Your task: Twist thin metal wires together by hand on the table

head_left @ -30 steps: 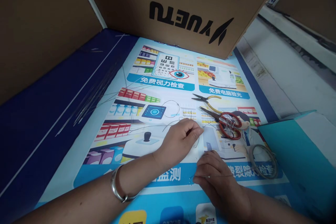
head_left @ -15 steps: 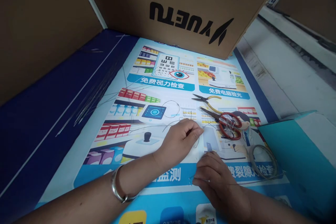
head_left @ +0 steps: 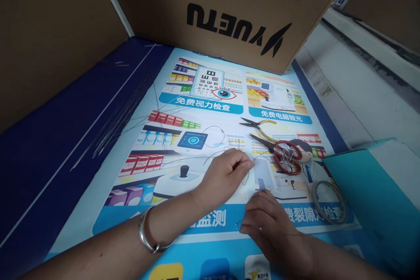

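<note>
My left hand (head_left: 225,174) rests on a printed blue poster (head_left: 210,109), its fingers pinched on a thin wire (head_left: 247,179) that curls below the fingertips. A silver bangle (head_left: 146,232) circles that wrist. Lower right, my right hand (head_left: 272,223) is closed, pinching another thin wire (head_left: 244,224) whose end pokes out to the left of the fingers. The two hands lie close together, a little apart.
Red-handled scissors (head_left: 285,155) and yellow-handled pliers (head_left: 259,125) lie just beyond the hands. A coil of wire (head_left: 328,201) sits at right beside a teal folder (head_left: 370,192). Several straight wires (head_left: 111,122) lie at left. A cardboard box (head_left: 229,13) stands behind.
My right hand has slid slightly down and left with its wire. My left hand has stayed in place.
</note>
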`<state>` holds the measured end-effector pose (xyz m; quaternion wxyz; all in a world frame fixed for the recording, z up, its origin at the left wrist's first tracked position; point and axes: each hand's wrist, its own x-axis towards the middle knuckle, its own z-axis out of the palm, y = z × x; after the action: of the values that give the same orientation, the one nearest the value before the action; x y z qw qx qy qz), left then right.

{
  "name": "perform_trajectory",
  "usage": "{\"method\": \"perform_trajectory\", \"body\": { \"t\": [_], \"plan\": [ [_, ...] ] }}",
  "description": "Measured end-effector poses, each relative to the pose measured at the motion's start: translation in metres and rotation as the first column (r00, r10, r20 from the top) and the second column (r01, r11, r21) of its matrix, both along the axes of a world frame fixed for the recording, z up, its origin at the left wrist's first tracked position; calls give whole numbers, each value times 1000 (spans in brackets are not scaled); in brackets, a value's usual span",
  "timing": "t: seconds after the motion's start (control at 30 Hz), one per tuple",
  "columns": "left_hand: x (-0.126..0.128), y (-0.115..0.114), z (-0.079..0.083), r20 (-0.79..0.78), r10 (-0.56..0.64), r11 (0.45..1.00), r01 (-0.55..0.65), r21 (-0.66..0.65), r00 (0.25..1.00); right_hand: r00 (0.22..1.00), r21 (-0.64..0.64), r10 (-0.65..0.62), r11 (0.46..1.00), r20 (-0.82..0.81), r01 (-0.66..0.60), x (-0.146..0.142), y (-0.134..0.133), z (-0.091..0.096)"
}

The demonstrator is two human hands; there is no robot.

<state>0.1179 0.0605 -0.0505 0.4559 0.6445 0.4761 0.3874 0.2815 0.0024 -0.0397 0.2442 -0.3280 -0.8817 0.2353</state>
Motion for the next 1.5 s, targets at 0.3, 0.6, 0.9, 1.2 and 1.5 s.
{"method": "perform_trajectory", "body": {
  "t": [0.3, 0.6, 0.9, 1.2, 1.5],
  "plan": [
    [-19, 5, 13, -414, -414, 894, 448, -18, 811, 998, -102, 9, 995, -58, -15, 11, 3, -7],
    [-22, -11, 21, -649, -550, 744, 661, -96, 526, 999, -157, 33, 987, -42, -39, 22, 7, -15],
    [-23, -49, 13, -687, -431, 803, 596, 4, 585, 1000, -217, 15, 976, 16, -11, 20, 9, -12],
    [-20, -67, -9, -715, -252, 813, 543, 210, 653, 999, -241, -23, 970, -38, 13, 20, 11, -11],
    [-12, -54, 1, -509, -228, 861, 416, 294, 830, 943, -357, -163, 933, -289, 51, 24, 14, -8]
  ]
}}
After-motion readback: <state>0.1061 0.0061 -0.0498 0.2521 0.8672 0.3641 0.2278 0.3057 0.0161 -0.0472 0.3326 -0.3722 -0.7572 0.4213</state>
